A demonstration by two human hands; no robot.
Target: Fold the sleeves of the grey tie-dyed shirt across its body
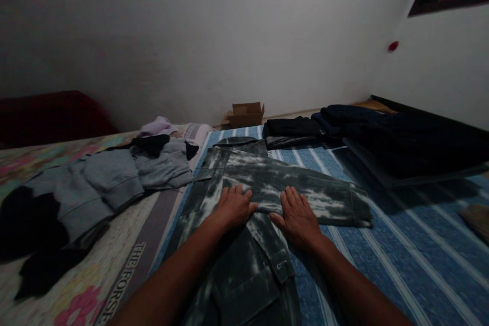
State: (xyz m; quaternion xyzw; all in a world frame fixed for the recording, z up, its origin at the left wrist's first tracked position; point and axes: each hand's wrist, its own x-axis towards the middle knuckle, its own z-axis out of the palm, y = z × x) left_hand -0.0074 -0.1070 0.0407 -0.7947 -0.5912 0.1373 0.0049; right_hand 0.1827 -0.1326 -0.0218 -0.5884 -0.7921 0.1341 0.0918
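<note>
A dark green and white tie-dye jacket (244, 265) lies spread on a blue striped cloth. One of its sleeves (321, 196) is laid across the body, with the cuff pointing right. My left hand (235, 206) rests flat on the sleeve near its shoulder end, fingers stretched out. Farther along the same sleeve, my right hand (298, 216) presses with its palm down and fingers extended. Neither hand grips the fabric. Near the bottom, a second cuff with a button shows between my forearms, and the forearms hide parts of the jacket.
Grey and black clothes (110, 175) lie loosely on a floral sheet (141, 229) at left. Folded dark garments (292, 127) and a large dark pile (412, 137) sit at the back right of the blue striped cloth (412, 239). A cardboard box (246, 115) stands by the wall.
</note>
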